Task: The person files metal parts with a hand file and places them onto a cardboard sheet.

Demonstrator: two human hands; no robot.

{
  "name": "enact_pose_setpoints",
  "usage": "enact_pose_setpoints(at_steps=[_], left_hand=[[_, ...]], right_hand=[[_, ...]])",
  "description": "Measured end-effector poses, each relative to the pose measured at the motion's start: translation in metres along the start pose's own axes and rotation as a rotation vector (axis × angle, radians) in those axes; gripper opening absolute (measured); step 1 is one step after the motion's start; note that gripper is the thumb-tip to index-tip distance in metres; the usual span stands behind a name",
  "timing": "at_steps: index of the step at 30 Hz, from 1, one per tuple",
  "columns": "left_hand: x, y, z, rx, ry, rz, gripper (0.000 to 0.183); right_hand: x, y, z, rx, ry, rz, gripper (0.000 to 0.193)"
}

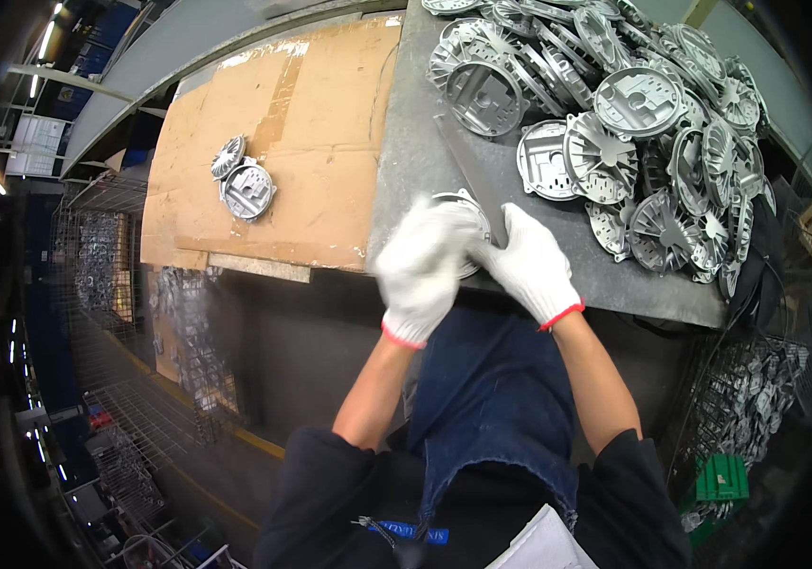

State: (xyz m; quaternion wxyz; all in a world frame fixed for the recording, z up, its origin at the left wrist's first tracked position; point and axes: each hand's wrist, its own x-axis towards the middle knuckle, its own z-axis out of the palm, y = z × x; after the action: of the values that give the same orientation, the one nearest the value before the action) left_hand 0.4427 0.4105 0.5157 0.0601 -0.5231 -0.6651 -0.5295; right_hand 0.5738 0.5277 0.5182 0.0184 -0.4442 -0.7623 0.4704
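Observation:
At the front edge of the grey metal bench, both my hands wear white knit gloves with red cuffs. My right hand (pixel 531 267) is closed around the lower end of a flat metal file (pixel 474 175), whose long blade slants up and to the left. Beneath the file and my hands lies a round silver metal casting (pixel 461 198), mostly covered by the gloves. My left hand (pixel 421 267) is over the casting's left side; motion smears it, so its fingers cannot be made out.
A large heap of round metal castings (pixel 638 101) covers the bench's right side. On the left, cardboard (pixel 320 142) carries two castings (pixel 247 191). Wire baskets of metal parts (pixel 102 266) stand at lower left; a green bin (pixel 721 477) is at lower right.

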Motion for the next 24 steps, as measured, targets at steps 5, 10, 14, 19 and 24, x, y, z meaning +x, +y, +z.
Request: enact_pose_setpoints(at_steps=[5, 10, 14, 19, 24], left_hand=[[0.071, 0.035, -0.05, -0.045, 0.227, 0.086, 0.016], [0.045, -0.024, -0.042, -0.146, 0.394, -0.439, 0.017], [0.006, -0.044, -0.025, -0.036, 0.215, -0.737, 0.016], [0.017, -0.036, -0.005, 0.074, 0.077, -0.805, 0.016], [0.023, -0.043, -0.003, 0.14, -0.084, -0.71, 0.013]], right_hand=[[-0.006, 0.001, -0.001, -0.102, 0.024, 0.043, 0.059], [-0.013, 0.014, -0.013, 0.302, -0.039, 0.123, 0.058], [-0.012, 0.01, -0.007, 0.413, -0.005, 0.256, 0.053], [-0.013, 0.017, -0.002, 0.184, 0.087, 0.152, 0.059], [-0.011, 0.016, -0.002, 0.228, 0.041, 0.266, 0.064]])
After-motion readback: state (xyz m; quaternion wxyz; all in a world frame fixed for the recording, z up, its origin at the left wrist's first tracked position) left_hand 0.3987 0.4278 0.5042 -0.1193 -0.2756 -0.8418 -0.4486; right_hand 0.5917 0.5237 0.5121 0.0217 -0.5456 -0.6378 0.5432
